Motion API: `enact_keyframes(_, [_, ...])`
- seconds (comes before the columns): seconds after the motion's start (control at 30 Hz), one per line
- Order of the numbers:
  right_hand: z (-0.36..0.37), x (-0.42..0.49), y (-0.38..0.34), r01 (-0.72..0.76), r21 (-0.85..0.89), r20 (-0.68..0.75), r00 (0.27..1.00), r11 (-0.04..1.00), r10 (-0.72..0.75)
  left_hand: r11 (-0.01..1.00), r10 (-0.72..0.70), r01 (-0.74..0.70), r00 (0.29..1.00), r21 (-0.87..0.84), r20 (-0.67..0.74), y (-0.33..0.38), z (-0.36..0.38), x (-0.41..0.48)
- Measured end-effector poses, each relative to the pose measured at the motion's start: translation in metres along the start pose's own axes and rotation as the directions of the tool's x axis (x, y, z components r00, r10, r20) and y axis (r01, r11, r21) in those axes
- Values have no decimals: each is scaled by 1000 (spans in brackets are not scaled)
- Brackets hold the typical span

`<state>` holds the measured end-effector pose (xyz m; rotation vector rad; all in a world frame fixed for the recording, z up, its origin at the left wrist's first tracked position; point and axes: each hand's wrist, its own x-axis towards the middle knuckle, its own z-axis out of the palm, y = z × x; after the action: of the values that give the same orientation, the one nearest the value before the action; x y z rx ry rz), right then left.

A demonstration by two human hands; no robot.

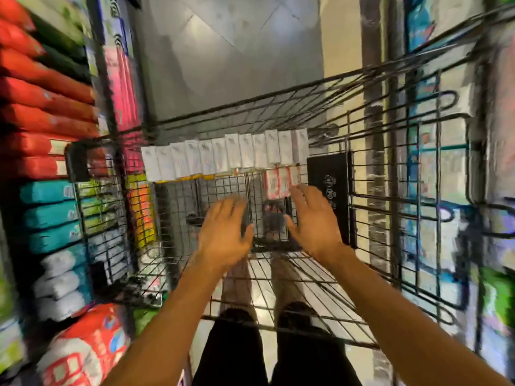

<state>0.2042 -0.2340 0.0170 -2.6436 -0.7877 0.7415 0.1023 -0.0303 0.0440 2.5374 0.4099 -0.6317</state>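
Note:
A black wire cart (370, 168) stands in front of me in a narrow shop aisle. Along its far end runs a row of several white boxes (223, 157), standing upright side by side. Below the row's right end lie a few red-and-white boxes (278, 182). My left hand (223, 232) and my right hand (315, 221) are stretched out over the cart's basket, palms down, fingers straight and spread, holding nothing. My right fingertips are close to the red-and-white boxes. The picture is blurred by motion.
Shelves on the left hold red packs (41, 112), teal packs (50, 215) and white packs (61, 280). A red-and-white bag (89, 346) sits at lower left. More blurred goods (434, 168) fill the right side. A black panel (330, 190) is fixed inside the cart. Grey floor (228, 51) lies ahead.

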Motion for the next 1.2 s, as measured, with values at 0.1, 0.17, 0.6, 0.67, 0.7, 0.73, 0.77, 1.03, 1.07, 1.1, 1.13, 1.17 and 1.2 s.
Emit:
enact_keyframes(0.1, [27, 27, 20, -39, 28, 36, 999, 999, 38, 997, 27, -23, 998, -71, 49, -14, 40, 43])
enact_keyframes(0.17, [45, 41, 31, -74, 72, 36, 997, 995, 72, 994, 10, 3, 994, -113, 113, -21, 63, 71])
enact_keyframes(0.6, [145, 90, 56, -112, 146, 113, 989, 983, 95, 974, -19, 24, 1000, -224, 23, -38, 173, 151])
enact_keyframes(0.67, [153, 93, 58, -143, 158, 76, 988, 977, 132, 973, -26, 29, 1000, -230, 15, -37, 179, 152])
enact_keyframes(0.7, [155, 94, 58, -155, 134, 38, 988, 979, 151, 973, -4, -3, 1000, -231, -26, -39, 184, 152])
enact_keyframes(0.73, [155, 94, 58, -159, 110, -2, 987, 981, 161, 973, 28, -42, 997, -229, -67, -42, 189, 153])
enact_keyframes(0.77, [156, 94, 59, -156, 112, -31, 987, 981, 161, 971, 55, -73, 995, -228, -84, -45, 193, 152])
enact_keyframes(1.03, [164, 106, 62, -161, 48, -139, 976, 986, 166, 910, 100, -150, 984, -388, -145, -60, 210, 160])
enact_keyframes(1.07, [163, 105, 61, -157, 36, -148, 976, 987, 160, 907, 102, -153, 984, -392, -149, -61, 209, 161])
enact_keyframes(1.1, [164, 105, 61, -152, 20, -157, 976, 988, 154, 906, 111, -162, 982, -392, -149, -61, 209, 162])
enact_keyframes(1.13, [163, 105, 61, -146, 3, -161, 976, 989, 144, 905, 119, -171, 981, -389, -154, -62, 210, 162])
enact_keyframes(1.17, [162, 106, 61, -147, -16, -155, 978, 989, 142, 906, 128, -183, 978, -383, -163, -61, 210, 162])
enact_keyframes(1.2, [161, 108, 62, -151, -34, -135, 980, 988, 145, 906, 140, -197, 975, -375, -174, -61, 211, 162])
